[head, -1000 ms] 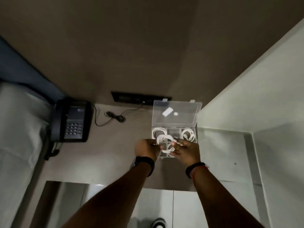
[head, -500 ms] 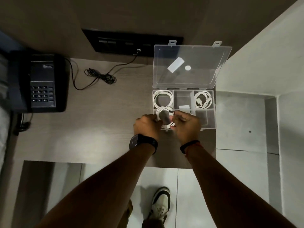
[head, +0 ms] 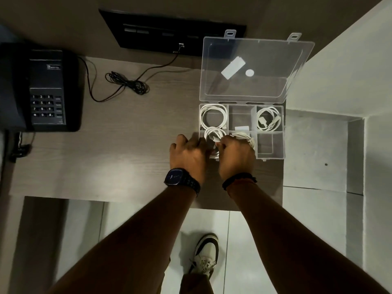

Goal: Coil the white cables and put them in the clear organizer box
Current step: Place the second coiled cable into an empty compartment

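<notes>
both hands (head: 212, 158) over the clear organizer box's (head: 270, 154) front-left cell, grips pinching a coiled white cable (head: 214, 134) (lid open)

Our grips (head: 214, 152) meet over the organizer box's (head: 270, 154) near-left compartments; coiled cables (head: 213, 117) lie just beyond, telephone (head: 45, 90) far left on the desk (head: 127, 145).

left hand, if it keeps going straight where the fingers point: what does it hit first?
Likely the coiled cable in the box's near-left compartment; the left hand points up and right, its fingertips already at it. Beyond lies the far-left coil. Depth is unclear.
</notes>
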`<state>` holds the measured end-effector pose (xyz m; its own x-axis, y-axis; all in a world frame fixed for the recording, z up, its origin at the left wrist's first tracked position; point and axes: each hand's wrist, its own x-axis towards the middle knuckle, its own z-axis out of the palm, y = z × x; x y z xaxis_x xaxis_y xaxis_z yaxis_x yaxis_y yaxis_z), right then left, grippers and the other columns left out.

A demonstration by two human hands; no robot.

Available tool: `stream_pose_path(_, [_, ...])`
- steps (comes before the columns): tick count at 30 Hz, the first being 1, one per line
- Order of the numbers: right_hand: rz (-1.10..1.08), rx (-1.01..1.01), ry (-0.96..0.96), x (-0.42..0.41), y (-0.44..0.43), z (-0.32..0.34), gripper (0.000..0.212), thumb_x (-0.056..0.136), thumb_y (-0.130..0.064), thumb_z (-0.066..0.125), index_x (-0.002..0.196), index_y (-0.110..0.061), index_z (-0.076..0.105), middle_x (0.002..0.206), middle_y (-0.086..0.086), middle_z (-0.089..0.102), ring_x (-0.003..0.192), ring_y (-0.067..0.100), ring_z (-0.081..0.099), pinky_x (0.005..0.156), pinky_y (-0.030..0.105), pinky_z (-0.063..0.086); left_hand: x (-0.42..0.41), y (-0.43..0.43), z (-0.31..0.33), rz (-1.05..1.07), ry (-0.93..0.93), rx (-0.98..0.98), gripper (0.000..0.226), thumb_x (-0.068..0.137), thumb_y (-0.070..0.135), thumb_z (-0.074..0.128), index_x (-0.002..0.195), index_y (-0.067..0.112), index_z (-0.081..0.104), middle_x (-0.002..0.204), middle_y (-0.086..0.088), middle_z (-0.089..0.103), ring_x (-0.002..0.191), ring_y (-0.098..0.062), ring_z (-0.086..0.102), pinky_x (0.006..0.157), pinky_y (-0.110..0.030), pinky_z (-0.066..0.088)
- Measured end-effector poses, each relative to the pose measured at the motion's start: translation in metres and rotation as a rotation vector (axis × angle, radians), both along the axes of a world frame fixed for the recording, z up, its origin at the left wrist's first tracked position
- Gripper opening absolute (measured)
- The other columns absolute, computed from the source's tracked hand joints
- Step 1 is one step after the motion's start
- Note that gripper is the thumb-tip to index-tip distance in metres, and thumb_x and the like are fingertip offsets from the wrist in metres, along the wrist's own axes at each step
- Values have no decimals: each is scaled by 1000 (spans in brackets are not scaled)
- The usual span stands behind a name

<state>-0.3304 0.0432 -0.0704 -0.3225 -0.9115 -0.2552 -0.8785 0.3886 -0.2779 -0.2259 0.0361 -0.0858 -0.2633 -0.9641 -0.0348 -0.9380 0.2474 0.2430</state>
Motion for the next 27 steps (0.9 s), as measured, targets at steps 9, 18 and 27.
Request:
stream_pose_path(9, [12, 75, -43, 4, -4, -5, 25, 82, 6, 47, 92, -8, 65, 87, 17, 69, 85, 35, 63, 66, 34, 47, 6, -14, -6, 62, 90, 217, 15, 86, 20, 61, 91, 12, 72, 101, -14, 61, 89, -36, 55, 65, -39, 47])
stream_pose_path(18, [97, 86, 25, 3, -3, -14, 18, 87, 0, 50, 98, -7, 62, 89, 18, 67, 89, 37, 61, 72, 41, 49, 5, -26, -2, -15, 283, 110, 30, 80, 3, 65, 110, 6, 62, 104, -17, 62, 85, -33, 60, 65, -41, 54])
stream_pose_path(27, [320, 57, 93, 2, 2, -13, 24, 89, -14, 45, 85, -3, 65, 84, 18, 69, 88, 37, 57, 90, 45, 38, 14, -29, -6, -324, -186, 71, 43, 87, 23, 54, 130, 16, 47, 125, -9, 49, 105, -35, 45, 79, -46, 43])
